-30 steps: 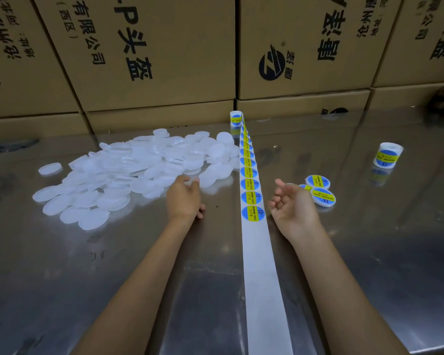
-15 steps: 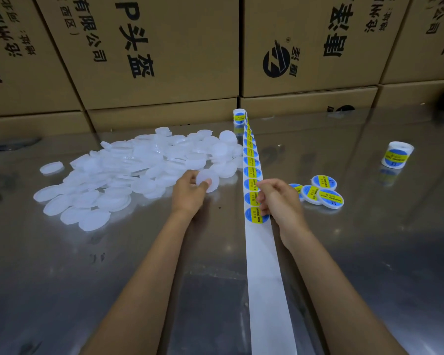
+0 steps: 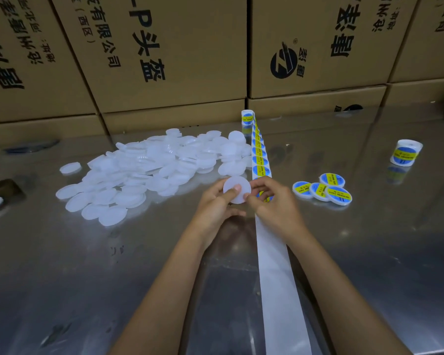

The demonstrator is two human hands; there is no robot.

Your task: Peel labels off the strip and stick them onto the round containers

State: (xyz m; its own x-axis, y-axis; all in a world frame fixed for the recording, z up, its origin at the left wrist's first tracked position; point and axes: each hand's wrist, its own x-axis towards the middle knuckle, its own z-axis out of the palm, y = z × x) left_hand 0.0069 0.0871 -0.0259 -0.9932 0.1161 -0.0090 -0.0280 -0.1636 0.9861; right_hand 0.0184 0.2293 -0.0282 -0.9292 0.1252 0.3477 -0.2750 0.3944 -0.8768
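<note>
At frame centre my left hand (image 3: 217, 204) pinches a blank white round container (image 3: 236, 192), thumb across its face. My right hand (image 3: 272, 203) touches its right edge, fingers curled around a peeled label (image 3: 264, 196) above the strip (image 3: 274, 265); labelled containers (image 3: 323, 190) lie right.

**Work Area**

We face a metal table (image 3: 62, 278) with a reflective, scuffed top. Behind it we see a wall of stacked cardboard boxes (image 3: 164, 47) printed with black characters and a round logo (image 3: 283, 64). Light is soft and even.
</note>
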